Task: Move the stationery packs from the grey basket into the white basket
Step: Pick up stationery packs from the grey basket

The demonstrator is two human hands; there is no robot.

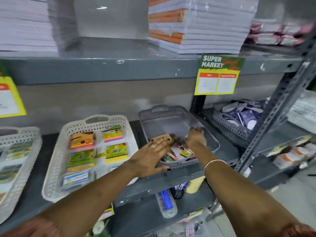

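Observation:
A grey perforated basket stands on the shelf at centre, with stationery packs heaped in its near half. To its left lies a white perforated basket holding several colourful packs in rows. My left hand reaches over the grey basket's near left corner, fingers spread across a brown card pack. Deeper inside the grey basket, my right hand has its fingers curled down among the packs; what they hold is hidden.
Another white basket sits at far left and a second grey basket with dark packs at right. A slotted metal upright rises on the right. Paper stacks fill the shelf above, and a price sign hangs from its edge.

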